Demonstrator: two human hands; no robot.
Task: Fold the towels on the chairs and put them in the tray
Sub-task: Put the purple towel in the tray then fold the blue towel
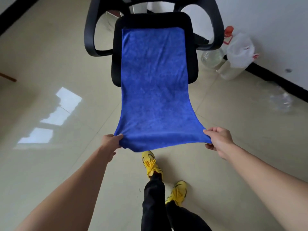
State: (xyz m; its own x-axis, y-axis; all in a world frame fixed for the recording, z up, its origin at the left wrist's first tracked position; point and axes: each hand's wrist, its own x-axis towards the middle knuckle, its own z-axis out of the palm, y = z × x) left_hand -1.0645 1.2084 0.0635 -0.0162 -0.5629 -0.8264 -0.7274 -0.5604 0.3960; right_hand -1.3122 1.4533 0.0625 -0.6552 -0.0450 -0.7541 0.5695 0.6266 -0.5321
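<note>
Two yellow shoes stand on the tiled floor, below and between the hands. The left hand pinches the near left corner of the blue towel and the right hand pinches its near right corner, holding that edge stretched between them. Past the hands the towel runs out flat, its far end lying on the seat of a black office chair. Farther off, beyond the right hand, clear plastic jugs and a white bag stand by the wall.
</note>
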